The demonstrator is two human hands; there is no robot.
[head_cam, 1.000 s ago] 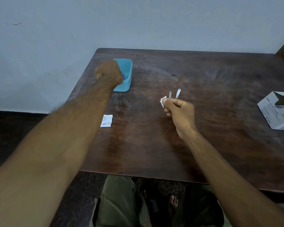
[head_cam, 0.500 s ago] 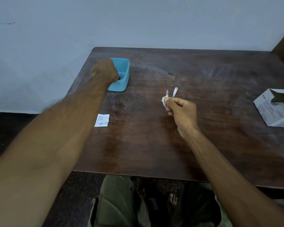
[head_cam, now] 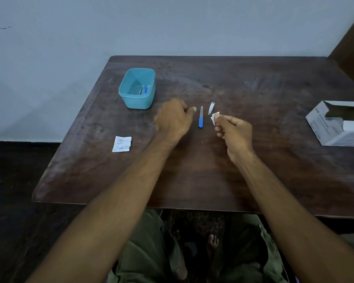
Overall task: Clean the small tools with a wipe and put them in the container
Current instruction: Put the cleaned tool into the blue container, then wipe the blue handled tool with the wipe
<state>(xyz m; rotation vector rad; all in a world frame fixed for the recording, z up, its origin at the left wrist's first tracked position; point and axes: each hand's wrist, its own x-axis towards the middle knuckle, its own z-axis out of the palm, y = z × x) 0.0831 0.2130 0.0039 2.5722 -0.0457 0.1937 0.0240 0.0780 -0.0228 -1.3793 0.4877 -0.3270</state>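
Observation:
A nail file (head_cam: 201, 117) with a blue handle lies on the dark wooden table (head_cam: 192, 170), and a small metal nail clipper (head_cam: 212, 108) lies just right of it. My left hand (head_cam: 173, 119) hovers just left of the file, fingers loosely curled, holding nothing that I can see. My right hand (head_cam: 234, 131) pinches a small white wipe (head_cam: 214, 118) just right of the file and below the clipper. The teal container (head_cam: 138, 99) stands at the table's far left with a couple of small tools inside, one with a blue handle.
A torn white wipe packet (head_cam: 122, 144) lies near the table's left edge. An opened grey-white cardboard box (head_cam: 337, 123) sits at the right edge. A pale wall runs behind the table. My knees and bare feet show under the front edge.
My left hand has left the container and come right to the nail file. The right hand stays by the tools with the wipe.

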